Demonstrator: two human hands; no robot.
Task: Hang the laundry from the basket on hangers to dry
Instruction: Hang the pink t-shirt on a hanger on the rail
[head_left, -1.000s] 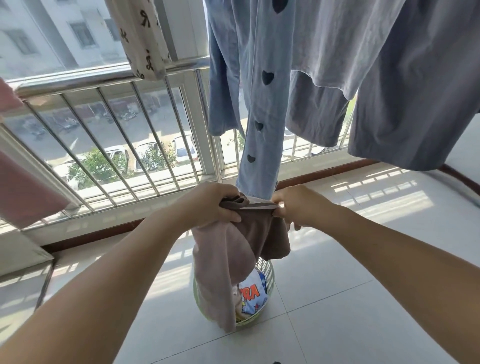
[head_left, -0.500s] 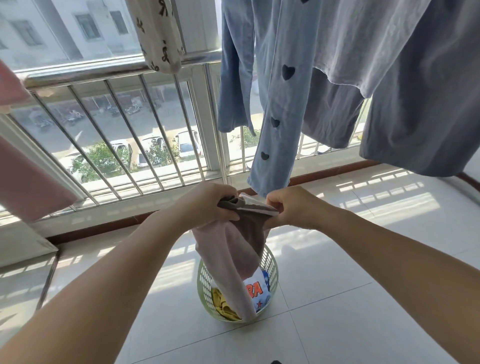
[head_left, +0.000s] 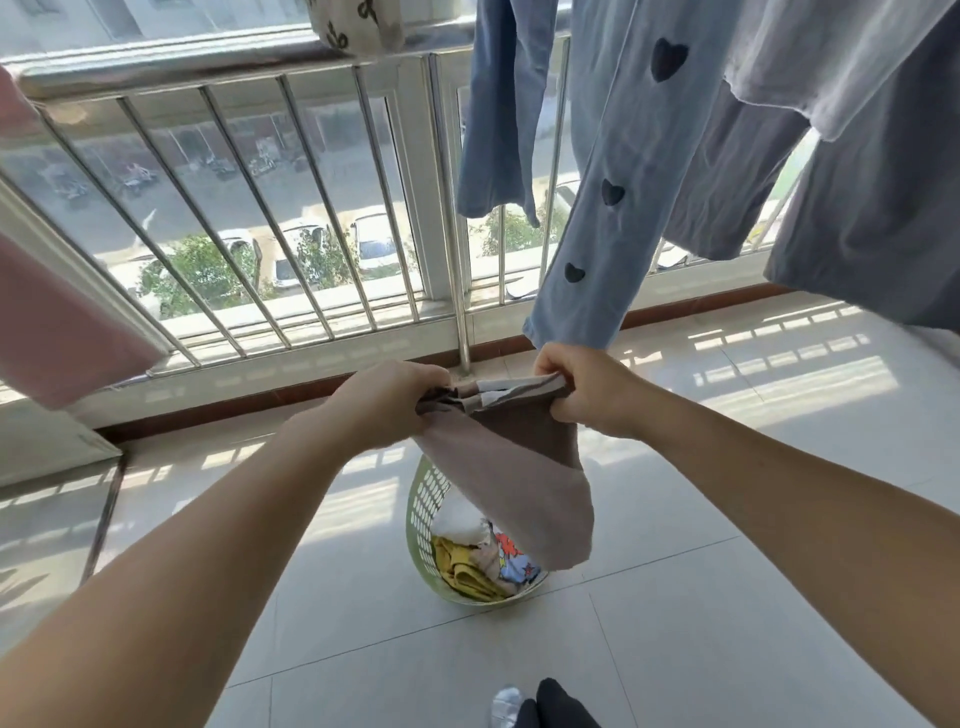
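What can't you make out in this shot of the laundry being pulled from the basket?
All in the head view:
- Hangers and rail: cut off by the top edge; the blue heart-print garment runs out of frame.
- Basket contents: partly hidden behind the brown garment.
- Fingertips of the left hand and right hand: buried in the bunched cloth.
- Brown garment's type: too bunched to tell.

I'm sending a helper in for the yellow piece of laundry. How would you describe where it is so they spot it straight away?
Start at the window railing and look down to the pale green basket on the tiled floor. The yellow garment lies crumpled inside against the near wall. It is the only yellow piece, left of a print with a red star and below something white.
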